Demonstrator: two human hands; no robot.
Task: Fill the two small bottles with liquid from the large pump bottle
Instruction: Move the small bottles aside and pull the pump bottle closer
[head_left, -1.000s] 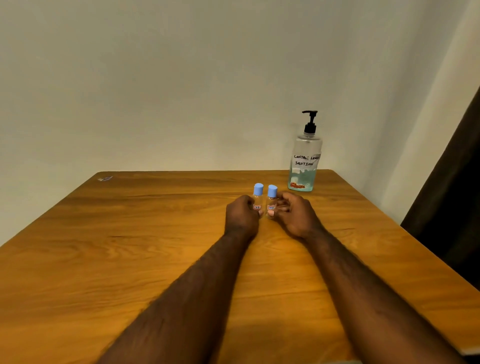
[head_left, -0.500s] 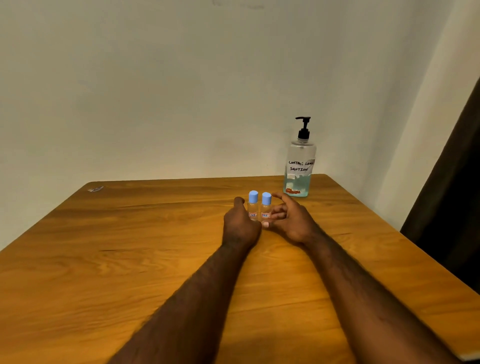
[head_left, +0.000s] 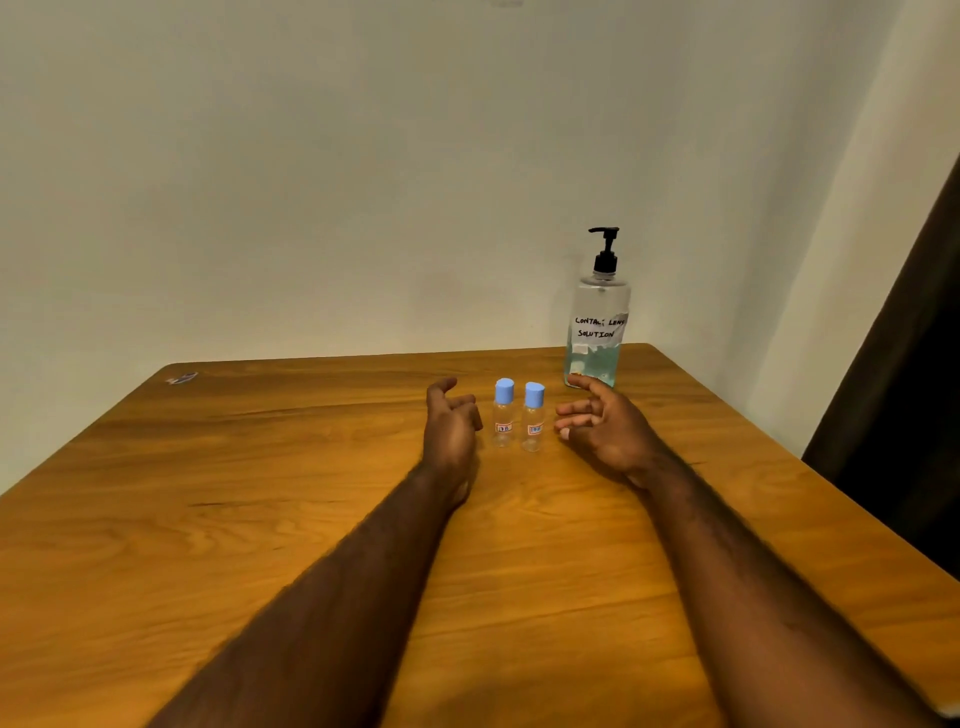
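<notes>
Two small clear bottles with blue caps stand upright side by side on the wooden table (head_left: 260, 519), the left bottle (head_left: 503, 420) and the right bottle (head_left: 533, 423); both caps are on. My left hand (head_left: 449, 423) hovers just left of them, fingers loosely curled, holding nothing. My right hand (head_left: 602, 426) is just right of them, fingers spread and relaxed, apart from the bottles. The large clear pump bottle (head_left: 598, 322) with a black pump and a handwritten label stands behind my right hand at the table's far right, with blue-green liquid low in it.
A small scrap (head_left: 182, 378) lies at the table's far left corner. A pale wall rises behind the table. A dark curtain (head_left: 909, 364) hangs on the right past the table's edge.
Both hands held the two small bottles a moment ago; they have let go and moved apart, left hand leftward, right hand rightward. The bottles stay standing.
</notes>
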